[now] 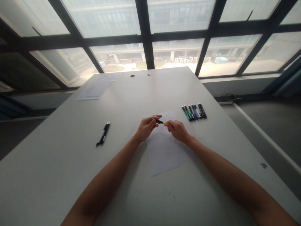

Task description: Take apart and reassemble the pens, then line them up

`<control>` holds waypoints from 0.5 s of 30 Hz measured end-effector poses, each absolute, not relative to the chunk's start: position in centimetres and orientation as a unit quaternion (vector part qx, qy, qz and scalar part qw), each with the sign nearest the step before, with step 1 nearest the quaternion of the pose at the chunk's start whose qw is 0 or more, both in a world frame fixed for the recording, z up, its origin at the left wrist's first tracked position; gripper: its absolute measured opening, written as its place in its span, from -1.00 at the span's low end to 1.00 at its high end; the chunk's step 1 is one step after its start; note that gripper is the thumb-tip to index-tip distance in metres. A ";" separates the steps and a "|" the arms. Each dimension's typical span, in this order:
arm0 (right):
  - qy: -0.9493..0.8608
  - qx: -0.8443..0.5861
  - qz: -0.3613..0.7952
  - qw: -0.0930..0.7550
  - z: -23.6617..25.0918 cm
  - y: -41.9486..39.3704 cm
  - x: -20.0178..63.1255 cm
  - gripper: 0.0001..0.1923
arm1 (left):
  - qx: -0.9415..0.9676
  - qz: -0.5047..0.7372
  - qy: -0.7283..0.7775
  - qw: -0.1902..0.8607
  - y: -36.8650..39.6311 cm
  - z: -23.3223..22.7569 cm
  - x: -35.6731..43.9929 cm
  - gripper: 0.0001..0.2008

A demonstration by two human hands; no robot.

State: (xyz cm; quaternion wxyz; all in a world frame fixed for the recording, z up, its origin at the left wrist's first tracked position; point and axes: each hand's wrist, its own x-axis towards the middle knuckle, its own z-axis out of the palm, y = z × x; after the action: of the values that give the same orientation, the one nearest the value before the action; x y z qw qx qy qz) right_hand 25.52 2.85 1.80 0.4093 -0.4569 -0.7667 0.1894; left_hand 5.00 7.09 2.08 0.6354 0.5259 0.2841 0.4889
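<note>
Your pen (160, 121) is held between your 2 hands, just above the sheet of paper (166, 153) on the bench (58, 163). The fingers of your right hand (178, 129) pinch its yellow end between thumb and forefinger, while its black end reaches in among the fingers of your left hand (146, 128). Those left fingers are part-curled and somewhat spread, with the forefinger stretched along above the barrel; you cannot tell from here how firmly they grip. The pen is slim, mostly black along the stretch that shows, turning bright yellow close to your right fingers, and it slopes slightly down from left to right. To the right of the sheet you have a row of pens (189, 115) with green, blue and black parts, lying side by side; well to the left, black pens (103, 135) lie close together at a slant.
</note>
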 end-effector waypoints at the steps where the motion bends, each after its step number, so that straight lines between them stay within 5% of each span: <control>1: -0.754 -0.450 0.221 0.424 1.7 2.9 25.5 -0.73 | 0.522 0.494 0.289 0.633 7.2 2.0 5.0 -0.71; 8: -0.656 -0.339 0.416 0.531 1.3 3.8 26.4 -0.62 | 0.452 0.595 0.304 0.591 8.6 1.6 4.5 -0.66; 15: -0.587 -0.333 0.456 0.580 1.8 3.7 25.8 -0.68 | 0.447 0.597 0.312 0.588 8.6 1.3 4.5 -0.67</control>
State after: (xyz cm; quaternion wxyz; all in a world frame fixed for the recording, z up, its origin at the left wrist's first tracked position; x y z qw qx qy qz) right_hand 25.81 3.67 1.75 0.5800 -0.3334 -0.5870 0.4559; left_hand 4.52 8.58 1.31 0.5882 0.4471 0.3121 0.5973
